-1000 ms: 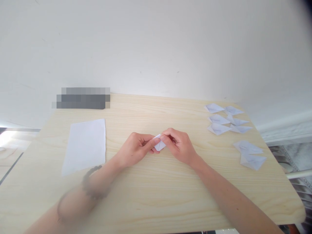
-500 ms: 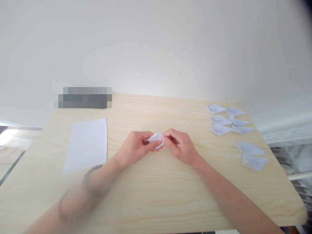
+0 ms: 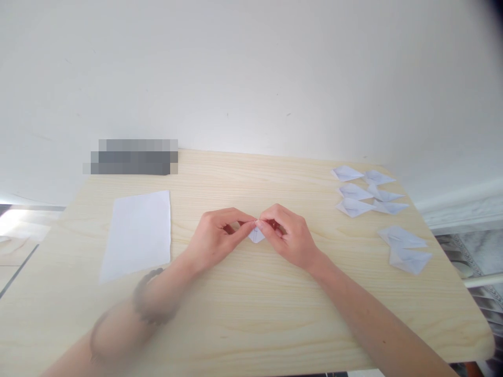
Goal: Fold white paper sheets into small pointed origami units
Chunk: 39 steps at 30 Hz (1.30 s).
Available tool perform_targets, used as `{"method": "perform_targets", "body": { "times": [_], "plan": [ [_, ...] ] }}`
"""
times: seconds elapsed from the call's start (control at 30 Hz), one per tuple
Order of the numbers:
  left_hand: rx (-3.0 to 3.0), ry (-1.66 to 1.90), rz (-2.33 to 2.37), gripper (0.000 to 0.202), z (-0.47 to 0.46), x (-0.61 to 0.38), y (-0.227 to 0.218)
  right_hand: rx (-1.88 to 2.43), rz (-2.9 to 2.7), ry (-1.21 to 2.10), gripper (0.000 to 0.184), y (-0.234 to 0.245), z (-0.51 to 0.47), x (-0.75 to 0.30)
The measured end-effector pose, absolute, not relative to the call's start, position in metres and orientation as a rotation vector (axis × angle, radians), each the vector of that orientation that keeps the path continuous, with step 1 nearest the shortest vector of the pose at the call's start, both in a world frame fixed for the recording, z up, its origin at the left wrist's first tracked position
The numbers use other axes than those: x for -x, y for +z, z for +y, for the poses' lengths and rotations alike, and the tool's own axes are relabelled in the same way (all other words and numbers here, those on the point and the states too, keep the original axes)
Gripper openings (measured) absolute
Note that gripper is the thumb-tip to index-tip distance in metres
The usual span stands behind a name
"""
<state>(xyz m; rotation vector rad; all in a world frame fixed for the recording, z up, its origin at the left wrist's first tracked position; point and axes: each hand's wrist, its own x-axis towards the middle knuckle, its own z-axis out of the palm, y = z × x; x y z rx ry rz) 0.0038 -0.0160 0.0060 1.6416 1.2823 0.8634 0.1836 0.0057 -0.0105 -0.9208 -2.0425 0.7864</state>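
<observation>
Both my hands meet over the middle of a light wooden table [image 3: 251, 319]. My left hand [image 3: 218, 238] and my right hand [image 3: 286, 234] each pinch a small folded white paper piece [image 3: 256, 235] between thumb and fingertips. Only the piece's lower point shows below the fingers; the rest is hidden by them. A beaded bracelet sits on my left wrist [image 3: 147, 293].
A stack of flat white paper sheets [image 3: 137, 233] lies on the left of the table. Several folded white paper pieces [image 3: 365, 192] lie at the far right, with two more [image 3: 404, 248] nearer the right edge. A blurred dark object [image 3: 133, 157] sits at the back left by the white wall.
My fingertips have closed together over the top of the paper piece, which now points downward and shows less. The hands stayed in the same spot on the table.
</observation>
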Motion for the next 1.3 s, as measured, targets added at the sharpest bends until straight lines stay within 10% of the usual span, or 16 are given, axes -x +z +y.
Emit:
{"method": "perform_targets", "body": {
  "times": [1.17,1.3],
  "plan": [
    [-1.282,1.322,0.968,0.004,-0.015,-0.006,-0.003,0.982,-1.457,0.742,0.007,-0.016,0.004,-0.184],
    [-1.785,1.274,0.96,0.035,-0.015,0.005,-0.004,0.95,-1.647,0.586,0.012,-0.013,0.003,-0.188]
  ]
}}
